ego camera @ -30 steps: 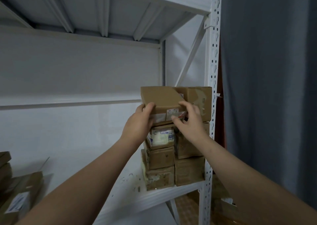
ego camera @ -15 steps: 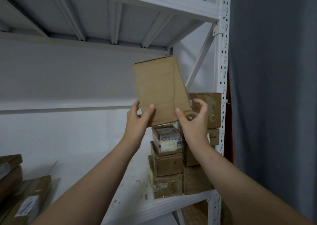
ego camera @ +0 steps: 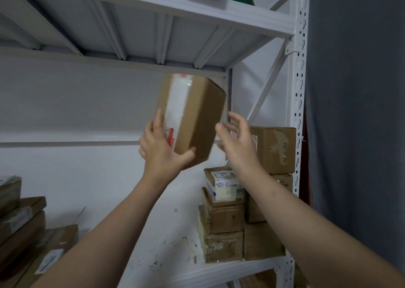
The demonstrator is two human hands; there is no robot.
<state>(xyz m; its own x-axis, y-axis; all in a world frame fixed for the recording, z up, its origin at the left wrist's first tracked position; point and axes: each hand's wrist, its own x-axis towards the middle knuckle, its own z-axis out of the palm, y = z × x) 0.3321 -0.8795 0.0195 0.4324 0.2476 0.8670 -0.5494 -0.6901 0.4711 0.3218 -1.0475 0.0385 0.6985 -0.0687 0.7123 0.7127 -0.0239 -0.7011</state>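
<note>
Head view, box [ego camera: 197, 121], stacked boxes [ego camera: 225, 217] below

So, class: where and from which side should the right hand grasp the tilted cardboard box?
Probably its bare right face, low down, from the right: the cardboard box stands on end, left hand holding its lower left, right hand open opposite.

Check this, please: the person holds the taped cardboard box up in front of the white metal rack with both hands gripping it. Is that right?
Not quite. Only the left hand grips the taped cardboard box, at its lower end; the right hand is open beside it, fingers spread. The box is up in front of the white metal rack, as the head view shows.
</note>
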